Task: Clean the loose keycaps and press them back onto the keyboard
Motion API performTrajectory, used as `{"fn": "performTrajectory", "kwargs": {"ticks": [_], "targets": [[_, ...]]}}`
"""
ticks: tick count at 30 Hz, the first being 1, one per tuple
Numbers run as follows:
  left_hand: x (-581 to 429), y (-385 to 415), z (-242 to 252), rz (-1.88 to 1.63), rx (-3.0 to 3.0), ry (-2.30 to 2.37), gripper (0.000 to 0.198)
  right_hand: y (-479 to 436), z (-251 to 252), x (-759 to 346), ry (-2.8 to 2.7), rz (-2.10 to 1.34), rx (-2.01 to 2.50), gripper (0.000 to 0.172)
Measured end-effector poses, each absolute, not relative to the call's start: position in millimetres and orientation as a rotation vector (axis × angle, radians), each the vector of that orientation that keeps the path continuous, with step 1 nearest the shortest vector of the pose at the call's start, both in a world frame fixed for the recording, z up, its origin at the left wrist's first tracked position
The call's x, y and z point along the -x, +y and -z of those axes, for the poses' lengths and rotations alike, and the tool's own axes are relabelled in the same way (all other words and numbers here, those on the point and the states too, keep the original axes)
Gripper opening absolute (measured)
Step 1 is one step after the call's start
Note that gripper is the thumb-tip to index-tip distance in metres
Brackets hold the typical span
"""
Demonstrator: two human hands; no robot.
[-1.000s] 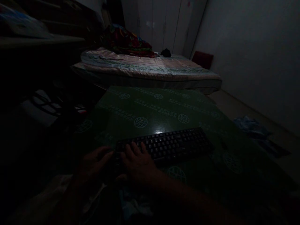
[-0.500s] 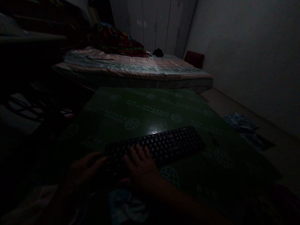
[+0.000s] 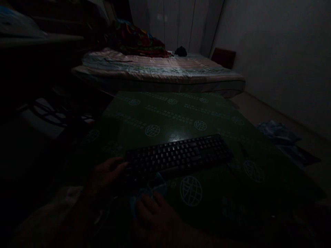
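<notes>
A black keyboard [image 3: 178, 155] lies at a slight slant on the green table [image 3: 170, 117] printed with white globes. At the keyboard's left end is my left hand [image 3: 107, 174], its fingers and thumb on the edge there. My right hand [image 3: 155, 212] is nearer to me, below the keyboard, with its fingers curled on a light blue cloth [image 3: 159, 184]. Part of the cloth stands up against the keyboard's front edge. The picture is very dark, and the lower parts of both hands fade into shadow.
Beyond the table is a bed [image 3: 160, 70] with a red patterned blanket [image 3: 139, 41] and a small black item [image 3: 181, 51]. Crumpled cloth [image 3: 279, 132] lies on the floor at the right. A shelf [image 3: 51, 39] stands at the left.
My right hand has come off the keys, back towards me, and has taken hold of the blue cloth. My left hand remains at the keyboard's left end. The view has shifted slightly.
</notes>
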State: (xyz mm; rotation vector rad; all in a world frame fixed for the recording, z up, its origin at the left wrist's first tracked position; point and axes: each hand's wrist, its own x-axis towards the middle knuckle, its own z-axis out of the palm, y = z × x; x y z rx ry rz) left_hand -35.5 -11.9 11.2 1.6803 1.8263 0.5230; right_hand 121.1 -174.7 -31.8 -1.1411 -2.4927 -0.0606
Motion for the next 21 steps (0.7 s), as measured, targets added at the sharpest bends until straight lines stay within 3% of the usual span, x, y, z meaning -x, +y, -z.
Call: {"fn": "performTrajectory", "kwargs": {"ticks": [6,15,21], "targets": [[38.4,-13.0,-5.4,-0.547,-1.733,1.767,0.044,-167.7,58.5,-126.0,-2.261,-0.035,1.086,0.022],[46.4,-13.3,12.2,-0.665,-1.768,1.687,0.042,-146.3,19.0,-255.1,-1.552,0.177,1.672,0.035],[44.9,-13.2,12.8,-0.640,-1.811,1.720,0.038,-125.1,55.3,-257.3,-1.727,0.191,1.782,0.037]]}}
